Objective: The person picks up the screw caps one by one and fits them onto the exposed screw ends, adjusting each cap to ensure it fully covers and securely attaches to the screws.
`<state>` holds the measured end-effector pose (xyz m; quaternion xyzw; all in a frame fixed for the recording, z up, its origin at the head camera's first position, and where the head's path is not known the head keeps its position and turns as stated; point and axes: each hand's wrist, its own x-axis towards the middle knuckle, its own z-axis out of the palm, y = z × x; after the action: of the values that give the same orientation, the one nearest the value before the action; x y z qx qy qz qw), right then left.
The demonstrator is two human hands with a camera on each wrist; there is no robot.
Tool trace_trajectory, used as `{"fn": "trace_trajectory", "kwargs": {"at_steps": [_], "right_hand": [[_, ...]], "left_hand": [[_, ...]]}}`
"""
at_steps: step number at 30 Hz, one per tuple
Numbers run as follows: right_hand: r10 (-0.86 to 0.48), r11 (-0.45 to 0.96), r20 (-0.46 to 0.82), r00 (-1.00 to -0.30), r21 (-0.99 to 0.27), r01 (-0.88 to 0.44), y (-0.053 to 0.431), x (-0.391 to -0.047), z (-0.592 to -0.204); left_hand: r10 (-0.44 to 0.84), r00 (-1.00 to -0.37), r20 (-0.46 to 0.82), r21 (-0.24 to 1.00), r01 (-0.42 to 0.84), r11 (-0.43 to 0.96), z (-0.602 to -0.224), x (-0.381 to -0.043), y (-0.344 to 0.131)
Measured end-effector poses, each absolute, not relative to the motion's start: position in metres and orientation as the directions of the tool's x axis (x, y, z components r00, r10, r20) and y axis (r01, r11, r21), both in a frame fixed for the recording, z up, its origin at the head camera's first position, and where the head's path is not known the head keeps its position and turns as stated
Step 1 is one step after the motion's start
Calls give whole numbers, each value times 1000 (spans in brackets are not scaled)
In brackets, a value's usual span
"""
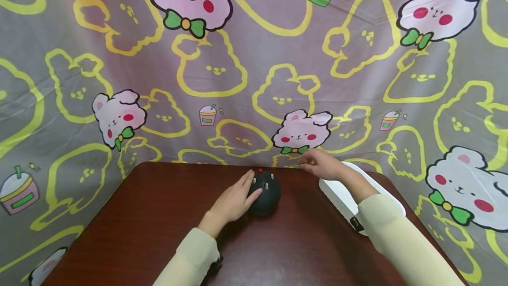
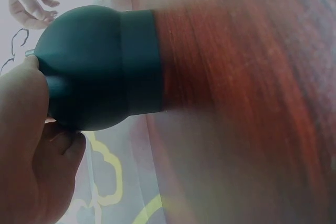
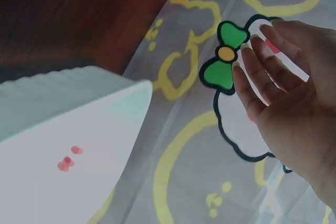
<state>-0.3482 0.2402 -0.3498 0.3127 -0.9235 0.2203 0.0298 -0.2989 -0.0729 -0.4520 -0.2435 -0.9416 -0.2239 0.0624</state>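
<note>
- Blk. ball [image 1: 268, 200], qty 1: upright on table [image 1: 166, 215]; 3 pale pegs [image 1: 267, 186] vis., 1 red bead [image 1: 260, 171] atop.
- LH [image 1: 232, 202]: grasps ball's side.
- RH [image 1: 323, 164]: fingers loose, nothing held.
- Step (judged): steadying ball; next move likely calls for RH fingertip precision.
- Wht. tray [image 1: 337, 202], qty 1, R of ball; approx. 3 red bits [image 3: 66, 161] inside, count uncertain.

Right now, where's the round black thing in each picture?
Head: below the middle and slightly right, the round black thing, touched by the left hand.
Left wrist: upper left, big and turned sideways in the picture.
Right wrist: not in it.
Shared landmark: the reddish-brown table shows in all three, at the upper left in the right wrist view.
</note>
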Motion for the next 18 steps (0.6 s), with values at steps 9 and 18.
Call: {"fn": "trace_trajectory", "kwargs": {"at_steps": [9,18], "right_hand": [[-513,751,171,-841,-386,-536,265,-352,-353],[-514,772,152,-844,-348,-533,291,-361,-364]], "left_hand": [[433,-873,225,392,488,780,-450,-299,-73],[430,-877,214,403,481,779,-449,-297,-74]]}}
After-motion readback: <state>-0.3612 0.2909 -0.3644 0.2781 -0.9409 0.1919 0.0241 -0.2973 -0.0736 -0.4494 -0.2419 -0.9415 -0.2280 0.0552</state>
